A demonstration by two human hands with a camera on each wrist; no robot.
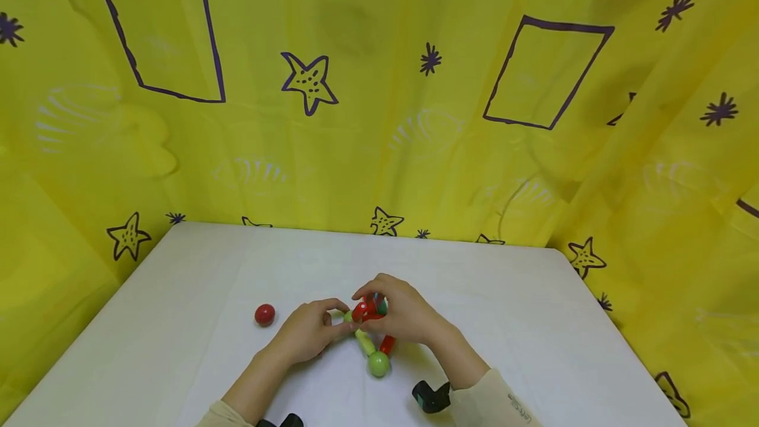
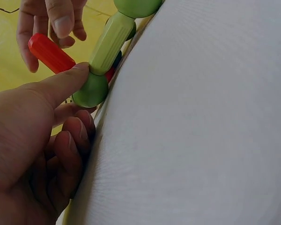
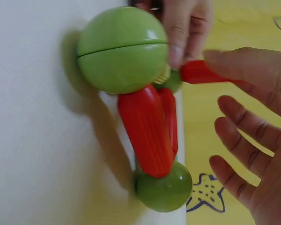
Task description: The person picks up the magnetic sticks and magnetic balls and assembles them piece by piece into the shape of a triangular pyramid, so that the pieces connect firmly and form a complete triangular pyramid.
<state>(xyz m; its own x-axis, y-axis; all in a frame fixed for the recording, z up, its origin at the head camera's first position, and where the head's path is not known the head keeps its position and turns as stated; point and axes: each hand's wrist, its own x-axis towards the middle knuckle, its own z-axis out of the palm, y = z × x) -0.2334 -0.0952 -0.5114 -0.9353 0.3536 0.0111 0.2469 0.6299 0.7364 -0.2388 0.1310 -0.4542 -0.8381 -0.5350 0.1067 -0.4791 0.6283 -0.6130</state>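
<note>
Between the hands lies a toy structure of ribbed rods and balls on the white table. My left hand [image 1: 305, 331] pinches a green ball [image 2: 91, 91] where a pale green rod [image 2: 110, 44] joins it. A red rod [image 2: 51, 54] sticks up from that ball. Around its free end are the spread fingers of my right hand [image 1: 406, 312]; in the right wrist view one digit overlaps the rod, and firm contact is unclear. A larger green ball [image 3: 122, 49] forms the near corner, with another red rod [image 3: 147, 131] running to a further green ball [image 3: 164, 187].
A loose red ball [image 1: 265, 315] lies on the white table [image 1: 196, 282] left of the hands. Yellow patterned curtain [image 1: 367, 150] surrounds the table's back and sides. A black device [image 1: 431, 397] sits at the right wrist.
</note>
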